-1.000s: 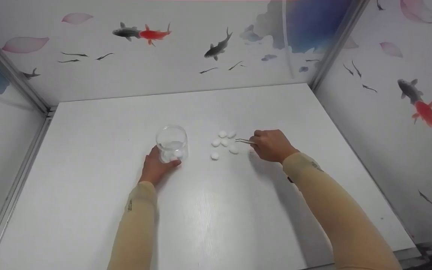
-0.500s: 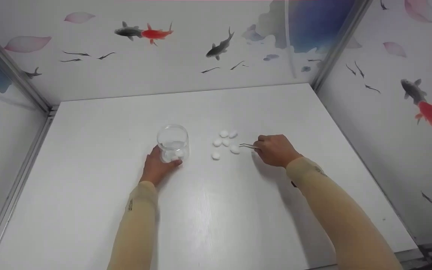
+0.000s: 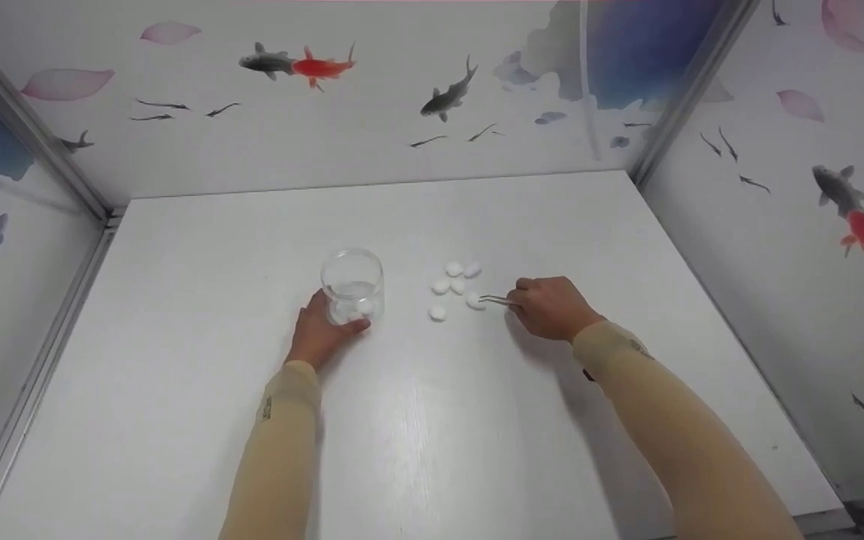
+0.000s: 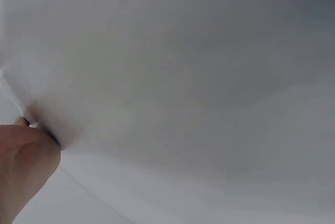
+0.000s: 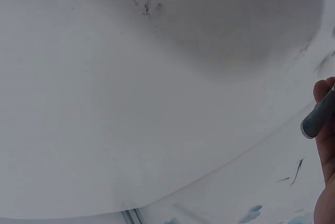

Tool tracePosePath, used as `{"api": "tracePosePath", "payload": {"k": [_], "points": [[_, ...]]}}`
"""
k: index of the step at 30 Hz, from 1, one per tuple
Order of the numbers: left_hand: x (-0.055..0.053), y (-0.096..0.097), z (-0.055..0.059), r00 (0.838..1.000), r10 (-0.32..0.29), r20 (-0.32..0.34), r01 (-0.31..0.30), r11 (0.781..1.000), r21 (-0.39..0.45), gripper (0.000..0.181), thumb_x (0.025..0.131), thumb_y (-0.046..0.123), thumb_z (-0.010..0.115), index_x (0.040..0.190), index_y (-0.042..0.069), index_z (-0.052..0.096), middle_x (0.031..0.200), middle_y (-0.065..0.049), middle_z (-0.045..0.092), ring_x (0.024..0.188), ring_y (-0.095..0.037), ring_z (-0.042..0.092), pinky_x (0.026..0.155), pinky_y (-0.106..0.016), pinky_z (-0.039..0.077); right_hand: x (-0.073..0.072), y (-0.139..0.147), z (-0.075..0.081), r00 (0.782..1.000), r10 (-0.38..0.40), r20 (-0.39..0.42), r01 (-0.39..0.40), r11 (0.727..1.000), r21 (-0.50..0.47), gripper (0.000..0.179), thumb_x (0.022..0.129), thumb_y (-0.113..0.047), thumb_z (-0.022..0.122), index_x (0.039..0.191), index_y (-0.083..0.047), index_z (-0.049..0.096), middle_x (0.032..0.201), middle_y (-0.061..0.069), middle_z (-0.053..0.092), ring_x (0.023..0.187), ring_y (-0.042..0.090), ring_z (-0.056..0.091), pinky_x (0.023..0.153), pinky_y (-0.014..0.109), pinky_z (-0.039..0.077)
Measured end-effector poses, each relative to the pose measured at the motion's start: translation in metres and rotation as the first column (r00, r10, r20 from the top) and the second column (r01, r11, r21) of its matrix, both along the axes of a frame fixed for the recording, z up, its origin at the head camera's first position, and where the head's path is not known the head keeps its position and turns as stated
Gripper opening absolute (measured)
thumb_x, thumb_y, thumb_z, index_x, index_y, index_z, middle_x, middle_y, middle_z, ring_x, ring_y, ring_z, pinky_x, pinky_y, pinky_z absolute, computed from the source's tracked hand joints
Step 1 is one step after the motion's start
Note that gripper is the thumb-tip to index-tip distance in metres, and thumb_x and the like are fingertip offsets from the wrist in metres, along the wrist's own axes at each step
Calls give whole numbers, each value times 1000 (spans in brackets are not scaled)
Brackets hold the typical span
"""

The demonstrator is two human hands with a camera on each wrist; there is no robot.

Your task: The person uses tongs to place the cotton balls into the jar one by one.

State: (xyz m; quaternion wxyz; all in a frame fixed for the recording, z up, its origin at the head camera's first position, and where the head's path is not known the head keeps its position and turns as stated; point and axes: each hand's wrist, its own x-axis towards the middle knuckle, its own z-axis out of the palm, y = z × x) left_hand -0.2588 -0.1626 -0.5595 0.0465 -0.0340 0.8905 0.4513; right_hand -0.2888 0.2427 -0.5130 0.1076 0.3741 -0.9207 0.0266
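A clear round jar (image 3: pixel 352 271) stands on the white table, with a few white cotton balls (image 3: pixel 364 307) at its bottom. My left hand (image 3: pixel 318 333) holds the jar low down, thumb at its front; part of that hand (image 4: pixel 26 169) shows at the edge of the left wrist view. In my right hand (image 3: pixel 553 306) I pinch metal tweezers (image 3: pixel 501 301), whose tips point left and overlap the rightmost loose cotton ball (image 3: pixel 473 301). The tweezers' rounded back end (image 5: pixel 317 121) shows in the right wrist view.
Several more cotton balls lie between the jar and the tweezers, most in a cluster (image 3: pixel 457 286), one nearer the front (image 3: pixel 437 313). White panels printed with fish (image 3: pixel 448 96) enclose the table (image 3: pixel 402 420) at the back and both sides.
My right hand has brought the tweezers toward me, from beside the upper cotton balls down to the rightmost one. My left hand stays on the jar. The head view has shifted slightly.
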Motion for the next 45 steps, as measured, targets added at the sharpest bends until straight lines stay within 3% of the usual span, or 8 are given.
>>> {"api": "tracePosePath", "payload": {"k": [11, 21, 31, 38, 45], "points": [[4, -2, 3, 1000, -5, -3, 5, 1000, 12, 105, 81, 44, 83, 158, 7, 22, 158, -14, 33, 147, -31, 23, 124, -41, 0, 3, -7, -4, 1000, 5, 9, -5, 1000, 11, 6, 91, -11, 72, 95, -9, 76, 78, 3, 64, 62, 15, 58, 55, 32, 55], [4, -4, -1, 1000, 7, 17, -7, 1000, -1, 106, 81, 46, 82, 159, 8, 20, 160, -14, 30, 149, -31, 20, 123, -41, -1, 1, -12, -8, 999, 14, 29, -15, 999, 35, 6, 92, -13, 72, 95, -9, 76, 78, 4, 64, 60, 16, 58, 55, 34, 56], [3, -2, 3, 999, 30, 36, -30, 1000, 0, 105, 80, 45, 83, 159, 10, 22, 159, -12, 31, 148, -29, 22, 124, -42, 5, -3, -14, -7, 998, 1, 56, 0, 1000, -22, 9, 92, -8, 69, 91, -8, 78, 77, 4, 66, 59, 16, 57, 56, 34, 56], [2, 1, 2, 999, 27, 37, -28, 999, 21, 105, 80, 45, 83, 159, 10, 23, 159, -12, 31, 148, -30, 22, 124, -43, 7, -4, -12, -9, 1000, -1, -13, 1, 999, -44, 12, 90, -6, 67, 86, -8, 78, 75, 3, 65, 57, 15, 56, 53, 34, 56], [2, 0, 2, 999, 23, 36, -24, 999, 21, 105, 80, 47, 82, 159, 13, 22, 159, -10, 31, 148, -29, 21, 124, -43, 6, -5, -8, -3, 996, 46, -75, -53, 994, -100, 11, 87, -2, 68, 81, -7, 76, 71, 3, 62, 54, 16, 57, 47, 35, 54]]}}
